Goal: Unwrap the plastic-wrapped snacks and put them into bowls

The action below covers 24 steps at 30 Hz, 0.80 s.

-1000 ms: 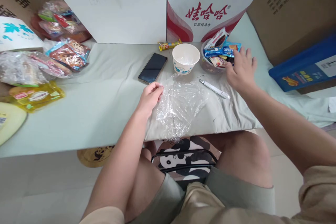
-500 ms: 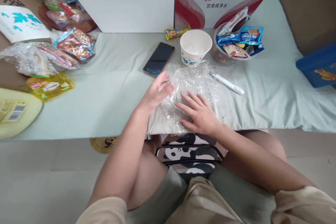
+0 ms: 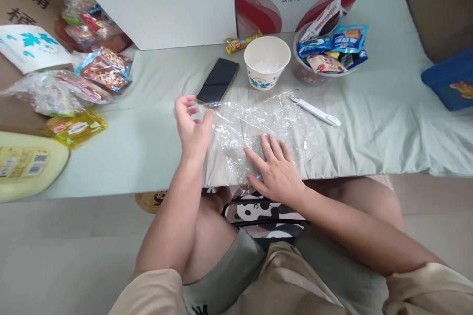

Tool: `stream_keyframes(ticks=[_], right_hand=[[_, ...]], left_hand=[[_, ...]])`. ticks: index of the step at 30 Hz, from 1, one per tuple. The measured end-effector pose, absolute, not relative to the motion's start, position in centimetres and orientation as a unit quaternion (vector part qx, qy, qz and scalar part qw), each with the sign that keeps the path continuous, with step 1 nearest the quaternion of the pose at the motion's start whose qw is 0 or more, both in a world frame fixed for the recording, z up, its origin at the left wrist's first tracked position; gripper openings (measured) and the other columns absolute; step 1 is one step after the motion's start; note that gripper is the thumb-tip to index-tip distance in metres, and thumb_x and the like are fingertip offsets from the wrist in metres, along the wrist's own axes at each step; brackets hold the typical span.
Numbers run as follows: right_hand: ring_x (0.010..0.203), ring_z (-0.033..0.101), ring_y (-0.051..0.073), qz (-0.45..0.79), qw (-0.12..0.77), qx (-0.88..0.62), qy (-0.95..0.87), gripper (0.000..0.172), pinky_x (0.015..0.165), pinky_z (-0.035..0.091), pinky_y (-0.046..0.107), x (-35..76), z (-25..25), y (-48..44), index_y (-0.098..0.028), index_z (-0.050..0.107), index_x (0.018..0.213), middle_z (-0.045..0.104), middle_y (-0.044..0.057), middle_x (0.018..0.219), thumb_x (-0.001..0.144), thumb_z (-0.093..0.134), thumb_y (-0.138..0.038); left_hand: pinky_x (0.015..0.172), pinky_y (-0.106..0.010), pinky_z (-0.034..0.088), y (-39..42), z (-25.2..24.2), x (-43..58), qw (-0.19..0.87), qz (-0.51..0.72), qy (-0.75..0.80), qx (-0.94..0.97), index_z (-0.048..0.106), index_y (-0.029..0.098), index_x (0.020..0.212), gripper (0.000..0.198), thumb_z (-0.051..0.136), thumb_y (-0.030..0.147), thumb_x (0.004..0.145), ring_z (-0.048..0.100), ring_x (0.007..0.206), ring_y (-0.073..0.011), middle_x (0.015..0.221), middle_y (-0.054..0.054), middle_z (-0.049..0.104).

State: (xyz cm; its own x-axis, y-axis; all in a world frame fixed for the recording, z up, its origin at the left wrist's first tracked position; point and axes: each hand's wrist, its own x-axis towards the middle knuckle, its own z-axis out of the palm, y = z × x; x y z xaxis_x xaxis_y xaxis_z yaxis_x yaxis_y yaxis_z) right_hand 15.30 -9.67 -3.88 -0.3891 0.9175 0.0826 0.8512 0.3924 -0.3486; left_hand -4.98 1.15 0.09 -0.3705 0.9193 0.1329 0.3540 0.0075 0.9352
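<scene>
A crinkled clear plastic bag [image 3: 232, 125] lies spread at the front edge of the cloth-covered surface. My left hand [image 3: 192, 125] is at its left edge with curled fingers, and the plastic stretches up to the fingertips. Lying flat on the bag's lower right part, my right hand [image 3: 276, 170] has its fingers spread and holds nothing. Just beyond the bag stand a white paper bowl [image 3: 266, 66] with blue leaf prints and a dark phone [image 3: 218, 80]. A white utility knife [image 3: 316, 110] rests by the bag's upper right corner.
A clear tub [image 3: 314, 76] of wrapped snacks stands at the back right, near a yellow snack stick [image 3: 242, 42]. White cartons [image 3: 177, 5] close off the back. Snack packets [image 3: 105, 71], a tipped paper bowl [image 3: 33, 49] and a pale yellow bottle [image 3: 29, 165] crowd the left; a blue box [image 3: 449, 81] is right.
My left hand has moved left, and the plastic now reaches farther left with it, covering the phone's lower edge. My right hand stays pressed on the bag. The view has shifted slightly.
</scene>
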Motion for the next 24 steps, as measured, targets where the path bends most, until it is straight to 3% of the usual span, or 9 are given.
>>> stream_keyframes(ticks=[2,4,6,8,10,13,17,21,24], right_hand=[[0.152,0.033,0.051,0.134,0.146,-0.558,-0.806,0.068,0.117,0.027,0.075,15.2,-4.1,-9.2,-0.026,0.041,0.158,0.036,0.021,0.166,0.095,0.057,-0.048],[0.153,0.033,0.049,0.146,0.167,-0.570,-0.791,0.066,0.118,0.027,0.074,15.4,-4.2,-8.5,-0.023,0.040,0.158,0.037,0.022,0.166,0.096,0.054,-0.044],[0.154,0.033,0.044,0.156,0.198,-0.572,-0.781,0.062,0.120,0.026,0.072,15.9,-4.1,-7.9,-0.023,0.041,0.156,0.040,0.019,0.165,0.096,0.050,-0.037],[0.155,0.033,0.039,0.158,0.228,-0.567,-0.776,0.058,0.122,0.026,0.069,16.6,-3.8,-7.4,-0.023,0.045,0.152,0.042,0.016,0.164,0.095,0.049,-0.031],[0.155,0.035,0.037,0.159,0.245,-0.547,-0.785,0.053,0.123,0.029,0.065,17.4,-3.3,-7.1,-0.022,0.050,0.147,0.042,0.015,0.164,0.094,0.048,-0.030],[0.152,0.041,0.034,0.161,0.242,-0.495,-0.819,0.049,0.123,0.034,0.060,18.5,-2.7,-7.0,-0.020,0.054,0.142,0.048,0.015,0.160,0.096,0.049,-0.038],[0.150,0.044,0.037,0.142,0.200,-0.456,-0.855,0.059,0.123,0.034,0.062,19.6,-2.5,-7.2,-0.021,0.056,0.142,0.053,0.014,0.157,0.089,0.063,-0.045],[0.138,0.058,0.034,0.125,0.217,-0.475,-0.843,0.029,0.119,0.040,0.062,20.6,-2.4,-7.0,-0.023,0.069,0.117,0.065,0.012,0.145,0.091,0.057,-0.023],[0.112,0.073,0.029,0.186,0.281,-0.504,-0.795,0.014,0.108,0.052,0.056,21.6,-1.9,-6.1,-0.024,0.069,0.097,0.077,0.009,0.120,0.092,0.055,-0.023]], left_hand=[[0.087,-0.036,0.051,-0.9,0.7,-4.6,0.187,0.493,0.601,0.600,0.057,0.025,0.097,0.017,0.069,0.026,0.085,0.060,0.102,-0.0200,0.110,-0.005,0.061],[0.085,-0.039,0.053,-2.9,1.0,-4.0,0.223,0.410,0.515,0.719,0.057,0.026,0.088,0.008,0.065,0.027,0.088,0.062,0.092,-0.0212,0.093,-0.004,0.063],[0.098,-0.047,0.053,-4.4,0.6,-3.4,0.286,0.255,0.427,0.819,0.064,0.027,0.101,0.027,0.077,0.032,0.077,0.064,0.108,-0.0288,0.107,-0.007,0.069],[0.115,-0.055,0.045,-5.2,0.0,-3.1,0.311,0.142,0.384,0.857,0.065,0.027,0.122,0.055,0.082,0.032,0.070,0.056,0.133,-0.0364,0.132,-0.011,0.067],[0.120,-0.054,0.040,-5.4,-0.6,-3.3,0.318,0.117,0.389,0.857,0.062,0.026,0.134,0.057,0.074,0.026,0.079,0.051,0.142,-0.0343,0.143,-0.011,0.063],[0.110,-0.044,0.050,-4.8,-0.9,-4.6,0.334,0.169,0.427,0.823,0.072,0.024,0.117,0.033,0.056,0.017,0.089,0.065,0.125,-0.0263,0.129,-0.009,0.073],[0.086,-0.033,0.057,-3.6,-0.4,-6.4,0.363,0.284,0.537,0.707,0.074,0.023,0.088,0.015,0.059,0.023,0.088,0.074,0.094,-0.0209,0.097,-0.005,0.079],[0.064,-0.025,0.053,-2.7,-0.2,-7.5,0.413,0.394,0.602,0.558,0.070,0.021,0.084,0.009,0.062,0.025,0.084,0.072,0.076,-0.0165,0.079,-0.003,0.075],[0.054,-0.022,0.049,-2.4,-0.1,-8.0,0.435,0.415,0.609,0.517,0.068,0.020,0.080,0.010,0.068,0.030,0.080,0.071,0.073,-0.0161,0.077,-0.003,0.073]])
